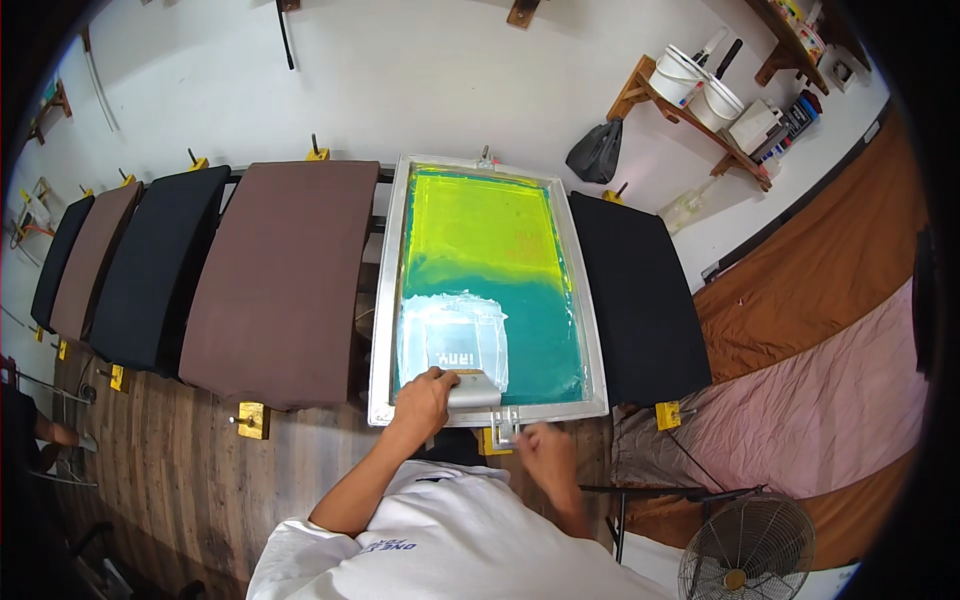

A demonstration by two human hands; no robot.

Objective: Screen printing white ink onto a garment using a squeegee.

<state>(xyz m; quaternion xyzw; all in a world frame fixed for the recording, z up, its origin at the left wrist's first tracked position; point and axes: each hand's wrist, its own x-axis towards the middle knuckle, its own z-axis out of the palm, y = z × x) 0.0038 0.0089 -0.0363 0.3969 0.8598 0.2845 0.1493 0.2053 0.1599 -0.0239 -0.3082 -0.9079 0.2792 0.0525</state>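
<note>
A silk-screen frame (pixel 598 340) of pale metal lies in front of me on one of the boards. Its mesh (pixel 545 330) is teal in the near part and yellow-green in the far part. White ink (pixel 430 320) covers a patch at the near left around a small lettered print. My left hand (pixel 423 408) is closed on the left end of a squeegee (pixel 475 392) with a silver metal body, resting on the mesh at the near edge. Just right of the metal clamp (pixel 507 428) on the frame's near side, my right hand (pixel 548 455) is curled closed; what its fingers hold is hidden.
Boards covered in brown cloth (pixel 280 280) and black cloth (pixel 160 270) run to the left; another black board (pixel 635 300) stands to the right. Yellow blocks (pixel 253 420) jut from their ends. A shelf with white buckets (pixel 678 75) hangs at the far right. A fan (pixel 745 555) stands near right.
</note>
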